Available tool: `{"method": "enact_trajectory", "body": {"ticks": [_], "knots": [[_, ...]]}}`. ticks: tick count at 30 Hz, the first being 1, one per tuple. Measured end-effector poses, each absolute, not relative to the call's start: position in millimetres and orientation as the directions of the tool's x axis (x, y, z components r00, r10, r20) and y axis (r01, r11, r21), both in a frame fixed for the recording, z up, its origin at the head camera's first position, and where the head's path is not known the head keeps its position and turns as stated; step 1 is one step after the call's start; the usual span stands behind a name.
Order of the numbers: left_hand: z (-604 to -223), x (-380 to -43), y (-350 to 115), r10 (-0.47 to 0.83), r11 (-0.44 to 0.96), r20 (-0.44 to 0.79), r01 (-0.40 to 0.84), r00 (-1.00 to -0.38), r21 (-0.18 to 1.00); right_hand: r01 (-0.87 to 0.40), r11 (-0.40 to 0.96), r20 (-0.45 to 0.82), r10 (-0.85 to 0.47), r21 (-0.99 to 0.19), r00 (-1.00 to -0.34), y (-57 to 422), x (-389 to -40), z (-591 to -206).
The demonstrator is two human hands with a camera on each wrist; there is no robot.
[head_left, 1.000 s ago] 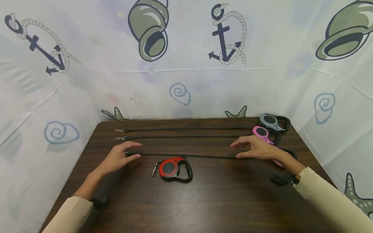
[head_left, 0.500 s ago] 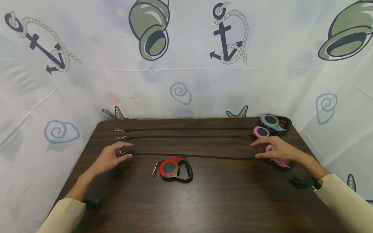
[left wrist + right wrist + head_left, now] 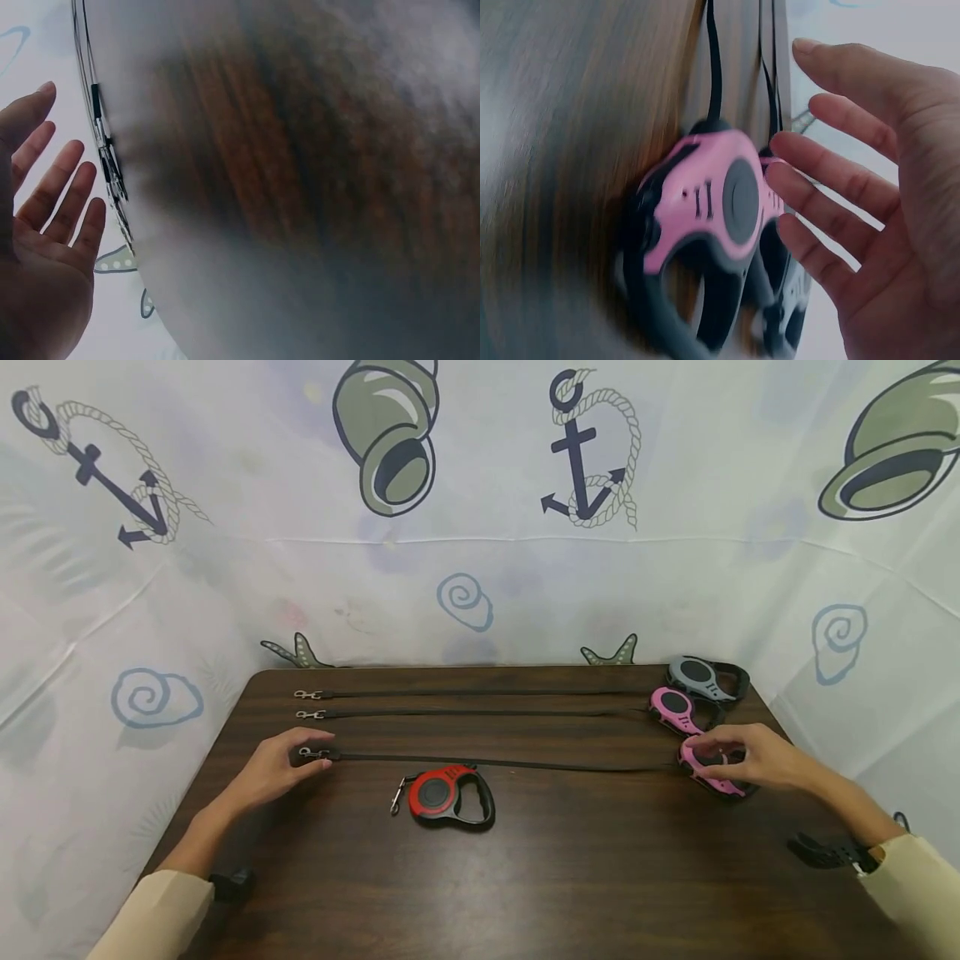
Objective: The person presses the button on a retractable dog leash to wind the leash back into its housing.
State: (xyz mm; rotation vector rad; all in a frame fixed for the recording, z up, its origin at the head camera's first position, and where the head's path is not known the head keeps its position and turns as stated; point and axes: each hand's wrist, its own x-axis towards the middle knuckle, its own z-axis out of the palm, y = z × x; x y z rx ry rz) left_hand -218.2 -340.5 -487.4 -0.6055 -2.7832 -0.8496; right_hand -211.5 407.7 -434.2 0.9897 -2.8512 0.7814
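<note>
A pink retractable dog leash (image 3: 731, 146) lies at the right of the table, its black strap (image 3: 495, 763) pulled out in a line to the left. Over its casing hovers my right hand (image 3: 767, 760); the right wrist view shows loosely bent fingers, thumb apart, holding nothing. My left hand (image 3: 272, 768) is beside the strap's metal clip (image 3: 312, 752), thumb and fingers spread with nothing gripped. Between the hands, nearer me, sits a red retractable leash (image 3: 433, 794) with its strap wound in and its clip (image 3: 397, 796) at its left.
Behind, another pink leash (image 3: 672, 701) and a grey leash (image 3: 693, 671) lie at the right, straps stretched left in near-parallel lines to metal clips (image 3: 309, 714). The brown table (image 3: 480, 893) meets a patterned cloth (image 3: 510, 602) at its back edge.
My right hand has moved right along the strap to the nearest pink leash's casing. My left hand has shifted left, uncovering the clip. The leashes look unmoved.
</note>
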Motion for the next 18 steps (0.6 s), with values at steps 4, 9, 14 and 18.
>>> {"method": "enact_trajectory", "body": {"ticks": [4, 9, 14, 18], "knots": [[-490.4, -220.1, -341.9, 0.344, 0.758, 0.274, 0.438, -0.898, 0.483, -0.634, 0.638, 0.228, -0.604, -0.437, -0.764, 423.5, -211.1, -441.3], [-492.5, -221.2, -343.7, 0.362, 0.751, 0.299, 0.466, -0.883, 0.468, -0.573, 0.675, 0.168, -0.568, -0.464, -0.806, 437.2, -205.7, -443.1], [-495.9, -222.8, -346.8, 0.362, 0.756, 0.305, 0.469, -0.881, 0.456, -0.522, 0.732, 0.109, -0.533, -0.438, -0.839, 446.7, -202.9, -447.2], [-497.0, -224.7, -348.8, 0.370, 0.757, 0.302, 0.473, -0.879, 0.450, -0.518, 0.750, 0.105, -0.525, -0.412, -0.844, 452.3, -202.1, -454.5]]}}
